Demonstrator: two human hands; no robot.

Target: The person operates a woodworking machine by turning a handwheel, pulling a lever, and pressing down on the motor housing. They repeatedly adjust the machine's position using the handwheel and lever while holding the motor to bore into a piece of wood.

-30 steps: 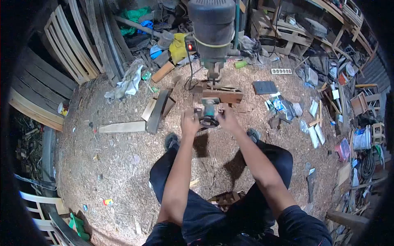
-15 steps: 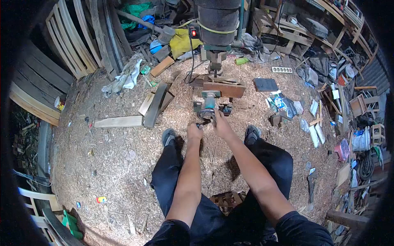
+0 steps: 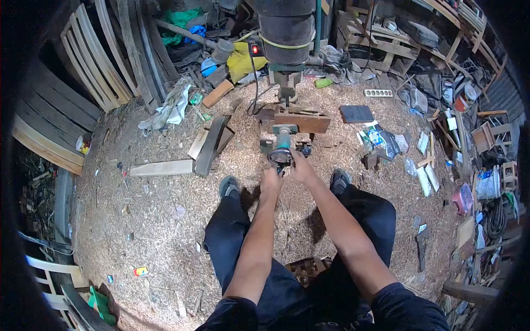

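Observation:
A drilling machine with a dark drum-like body (image 3: 287,36) stands ahead of me, its bit pointing down at a brown wooden block (image 3: 303,120). In front of the block is a teal vise-like part (image 3: 283,138) with a dark round wheel (image 3: 280,157) at its near end. My right hand (image 3: 301,167) is closed on the right side of the wheel. Just below the wheel, my left hand (image 3: 271,179) has its fingers closed round a small dark handle, partly hidden by the fingers.
Wooden boards (image 3: 163,167) lie left of the machine. A dark slab (image 3: 356,114) and a white power strip (image 3: 378,93) rest at the right. Curved slats (image 3: 91,55) lean at the back left. Wood shavings cover the floor.
My left hand has moved slightly right and down, with the dark handle now nearer the wheel's underside. The camera view has shifted slightly.

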